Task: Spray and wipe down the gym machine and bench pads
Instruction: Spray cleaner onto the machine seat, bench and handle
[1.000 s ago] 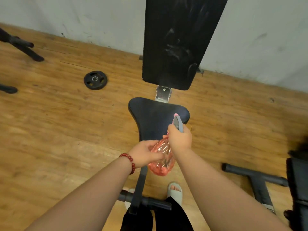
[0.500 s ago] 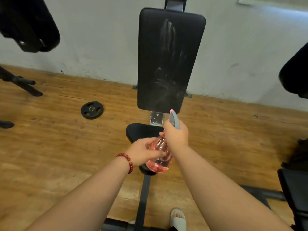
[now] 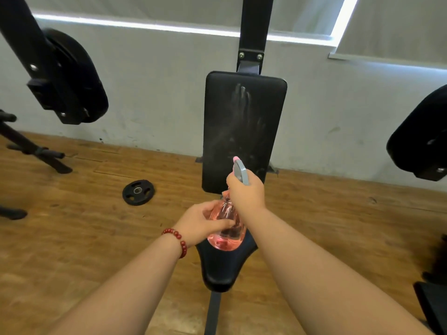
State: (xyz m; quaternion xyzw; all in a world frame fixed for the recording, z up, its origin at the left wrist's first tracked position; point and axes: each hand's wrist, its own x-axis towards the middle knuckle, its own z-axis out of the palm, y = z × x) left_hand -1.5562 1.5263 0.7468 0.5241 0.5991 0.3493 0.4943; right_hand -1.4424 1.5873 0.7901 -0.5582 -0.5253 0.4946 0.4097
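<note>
Since a second ago your view has tipped up: the back pad [image 3: 244, 122] now shows whole, the seat [image 3: 225, 269] has slid down beneath your wrists, and the bottle [image 3: 226, 229] has risen with your hands.

Your right hand [image 3: 245, 193] has its fingers wrapped round the bottle's neck at the trigger. Your left hand [image 3: 205, 222] cups the pink belly with curled fingers.

The back pad stands straight ahead, beyond the nozzle [image 3: 238, 165], with its long axis upright. The nozzle points at its lower half, so the smeared upper part probably needs a higher aim. Your right hand is the nearer one.

Bare wall [image 3: 150, 93] flanks both long edges. Side pads [image 3: 72, 78] hang well apart left and right, and a plate [image 3: 138, 192] lies on the floor [image 3: 72, 238] to the left.
</note>
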